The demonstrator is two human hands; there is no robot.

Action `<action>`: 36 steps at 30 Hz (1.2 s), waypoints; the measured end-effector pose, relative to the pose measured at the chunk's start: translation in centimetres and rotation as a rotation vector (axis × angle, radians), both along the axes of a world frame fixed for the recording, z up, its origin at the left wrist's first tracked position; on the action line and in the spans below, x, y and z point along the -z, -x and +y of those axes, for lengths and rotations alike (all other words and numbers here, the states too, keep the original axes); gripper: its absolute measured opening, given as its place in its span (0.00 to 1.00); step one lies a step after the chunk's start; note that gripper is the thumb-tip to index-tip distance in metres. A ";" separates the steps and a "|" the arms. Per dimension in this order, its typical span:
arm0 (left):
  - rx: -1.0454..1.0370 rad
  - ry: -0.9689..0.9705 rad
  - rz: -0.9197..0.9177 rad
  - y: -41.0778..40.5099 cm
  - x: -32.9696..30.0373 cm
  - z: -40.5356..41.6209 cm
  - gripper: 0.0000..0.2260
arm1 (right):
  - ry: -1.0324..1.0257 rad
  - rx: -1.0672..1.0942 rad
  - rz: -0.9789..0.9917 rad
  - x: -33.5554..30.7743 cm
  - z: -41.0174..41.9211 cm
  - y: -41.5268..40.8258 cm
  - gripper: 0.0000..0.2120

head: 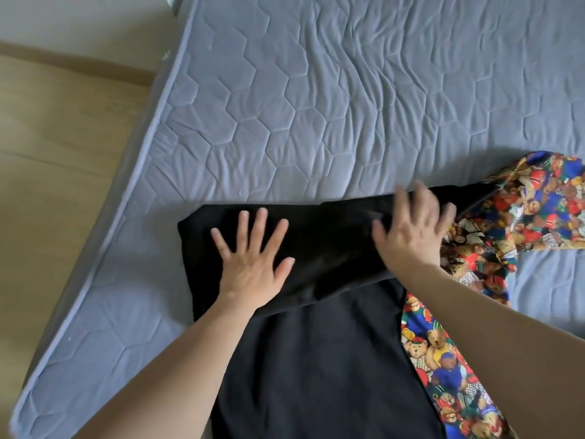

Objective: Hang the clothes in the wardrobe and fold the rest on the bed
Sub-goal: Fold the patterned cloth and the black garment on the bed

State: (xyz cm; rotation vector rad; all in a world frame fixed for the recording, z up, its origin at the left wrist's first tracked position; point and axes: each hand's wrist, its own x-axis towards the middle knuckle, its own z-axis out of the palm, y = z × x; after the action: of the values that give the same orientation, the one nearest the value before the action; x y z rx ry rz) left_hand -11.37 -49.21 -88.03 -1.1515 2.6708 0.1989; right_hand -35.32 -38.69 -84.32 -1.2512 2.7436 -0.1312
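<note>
A black garment (316, 359) lies flat on the grey quilted bed (316, 106), its upper part folded across into a band. My left hand (253, 264) presses flat on the left of that fold with fingers spread. My right hand (411, 229), blurred, rests with straight fingers on the right end of the fold. A colourful teddy-bear print garment (522, 210) lies partly under the black one and spreads to the right.
The bed's left edge (133, 191) runs diagonally, with wooden floor (57, 137) beyond it. Bare quilted mattress stretches above the garments.
</note>
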 end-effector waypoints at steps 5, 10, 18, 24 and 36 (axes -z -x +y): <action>0.126 -0.022 -0.127 0.0 1.5 0.2 0.39 | -0.438 -0.390 0.025 3.3 1.7 -2.0 0.30; -0.016 -0.025 -0.260 -2.3 2.6 -0.4 0.41 | -0.433 -0.096 0.103 4.4 2.6 3.6 0.30; 0.251 -0.226 -0.043 11.1 -0.9 8.9 0.29 | -0.505 -0.130 0.048 3.2 6.6 6.9 0.29; 0.193 -0.365 0.073 21.6 -1.6 11.7 0.28 | 0.098 0.622 -0.263 -0.7 12.4 17.3 0.30; 0.312 -0.138 -0.093 39.7 0.1 8.9 0.33 | 0.743 1.394 -1.279 4.1 19.9 29.5 0.26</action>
State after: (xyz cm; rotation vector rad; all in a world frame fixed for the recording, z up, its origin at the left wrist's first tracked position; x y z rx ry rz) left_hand -51.11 -40.36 -88.15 -0.6760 2.6610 0.2629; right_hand -64.83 -18.83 -88.44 0.8114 1.7308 -1.4462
